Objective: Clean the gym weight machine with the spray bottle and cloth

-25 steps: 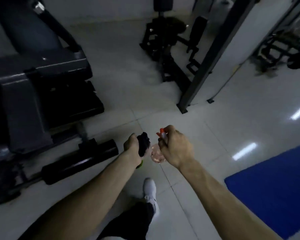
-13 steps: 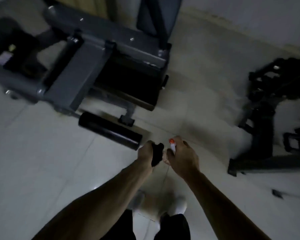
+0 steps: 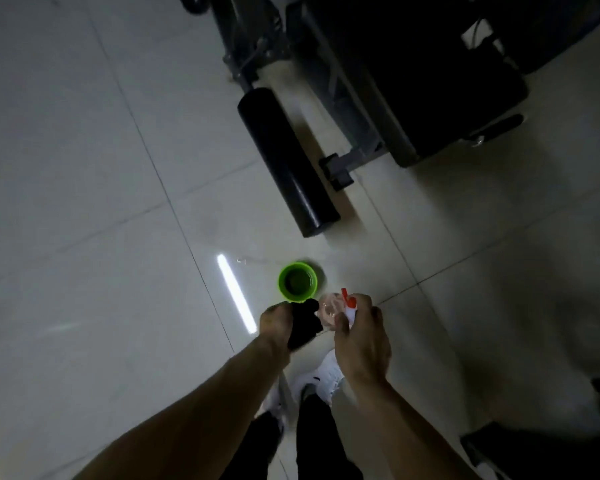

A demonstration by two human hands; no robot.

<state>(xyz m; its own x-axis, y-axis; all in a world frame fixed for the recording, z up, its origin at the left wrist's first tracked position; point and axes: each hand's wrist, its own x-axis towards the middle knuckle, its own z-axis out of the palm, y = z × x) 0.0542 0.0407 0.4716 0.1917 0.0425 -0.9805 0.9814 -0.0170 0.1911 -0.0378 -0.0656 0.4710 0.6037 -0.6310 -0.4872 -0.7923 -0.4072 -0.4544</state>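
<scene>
Through the head camera we looked down on a pale tiled floor. Our left hand had its fingers curled round a black cloth, which was bunched in the fist. Just to its right, our right hand gripped the spray bottle, a clear pinkish bottle with a red and white trigger head, the fingers wrapped round its neck. Bottle and cloth sat close together, near us in the lower middle of the scene.

Just beyond the cloth was a green round cup with its open mouth facing up. We could not tell whether it stood on the floor or hung from the left hand.

The weight machine filled the far right, dark and dim. Its black roller pad reached toward us, well apart from both hands. A bright strip of reflected light lay on the tiles left of the cup. White shoes showed below the hands.
</scene>
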